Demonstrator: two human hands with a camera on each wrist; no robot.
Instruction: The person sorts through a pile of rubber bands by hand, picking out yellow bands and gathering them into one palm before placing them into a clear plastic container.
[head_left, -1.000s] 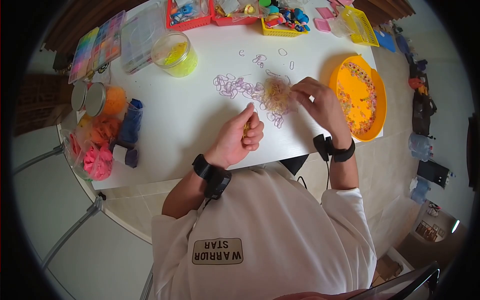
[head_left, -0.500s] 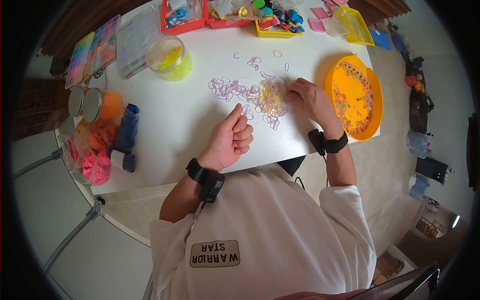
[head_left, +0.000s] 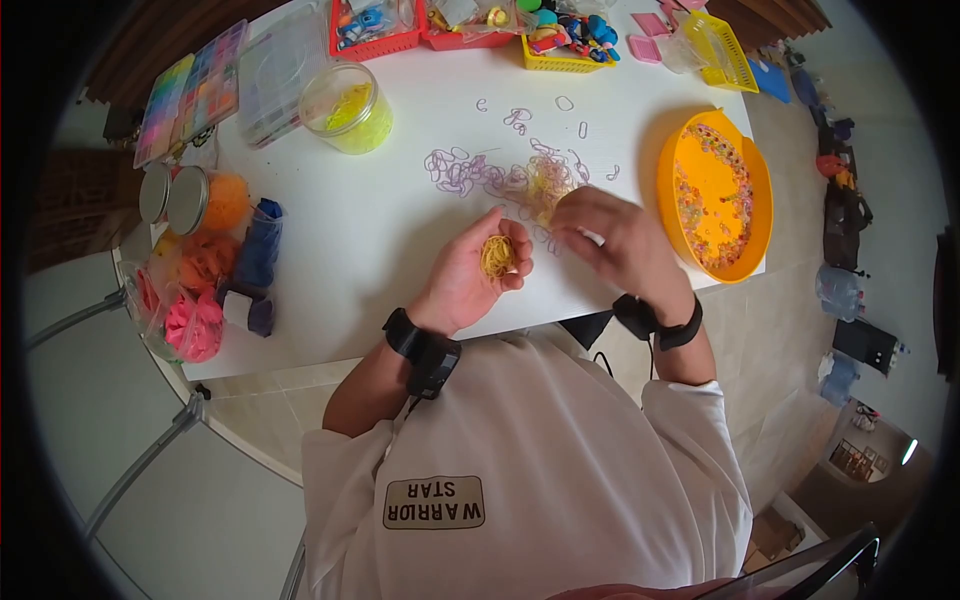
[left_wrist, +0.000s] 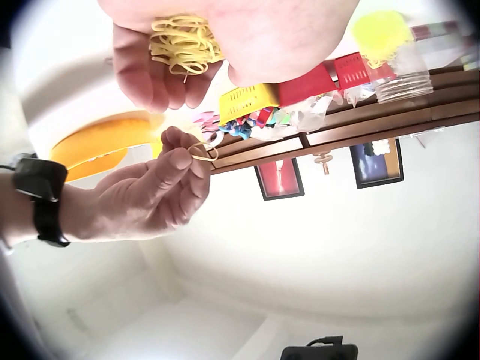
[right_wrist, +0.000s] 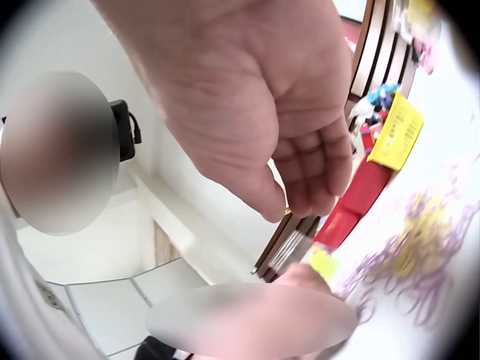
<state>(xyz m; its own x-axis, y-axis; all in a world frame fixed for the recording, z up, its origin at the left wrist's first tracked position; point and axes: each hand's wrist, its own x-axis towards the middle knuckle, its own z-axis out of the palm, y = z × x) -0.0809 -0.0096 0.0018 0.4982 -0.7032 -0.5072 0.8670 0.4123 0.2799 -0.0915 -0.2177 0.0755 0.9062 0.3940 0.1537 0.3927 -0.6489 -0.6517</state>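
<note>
Cupped in my left hand [head_left: 462, 278] lies a tangled clump of yellow rubber bands [head_left: 496, 257], its fingers curled round the clump's edge. My right hand [head_left: 628, 245] hovers just to the right of it, above the near edge of the pile. Between its thumb and forefinger it pinches one pale yellow rubber band [left_wrist: 216, 154], which shows in the left wrist view. On the table ahead of both hands spread purple rubber bands [head_left: 455, 172], with yellow bands [head_left: 545, 200] mixed into the right part, partly hidden by my right hand.
A yellow tray [head_left: 720, 262] of small beads stands to the right. At the back left is a tub [head_left: 365, 135] of bright yellow bands. Jars and bags [head_left: 205, 260] line the left edge, and red baskets [head_left: 376, 48] and a yellow basket [head_left: 568, 63] the back.
My left fingers have loosened from a fist, showing the yellow clump. The right hand has drawn back from the pile toward the left hand, with one band pinched.
</note>
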